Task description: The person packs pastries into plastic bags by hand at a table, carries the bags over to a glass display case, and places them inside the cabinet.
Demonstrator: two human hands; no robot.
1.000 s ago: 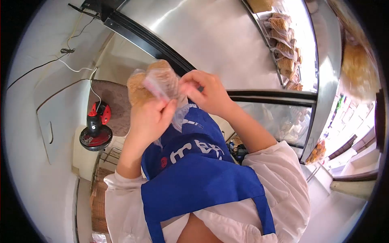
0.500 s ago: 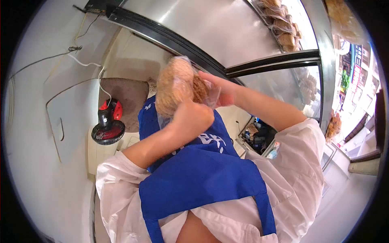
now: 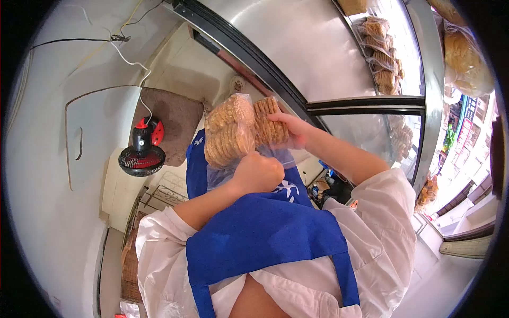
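My left hand (image 3: 258, 172) is closed in a fist, pinching the lower end of a clear plastic bag of cookies (image 3: 229, 139). Round, seed-coated cookies sit stacked in rows inside it. Just right of it, my right hand (image 3: 290, 130) has its fingers wrapped round a second bagged stack of browner cookies (image 3: 268, 114). Loose clear plastic hangs below both stacks. The bags are held up in front of the blue apron (image 3: 265, 228), close together. I cannot tell whether the two bags touch.
A steel-and-glass display case (image 3: 366, 106) with black rails stands at upper right. Bagged cookies (image 3: 383, 55) line its shelf, and a bag of bread (image 3: 464, 61) hangs beyond. On the left, a red-and-black fan (image 3: 142, 151) hangs by a white cord near the wall (image 3: 42, 159).
The bagged cookies have tipped and sit slightly lower in view, with the two stacks now more apart and clearer. Both hands keep their hold. The whole view has shifted a little.
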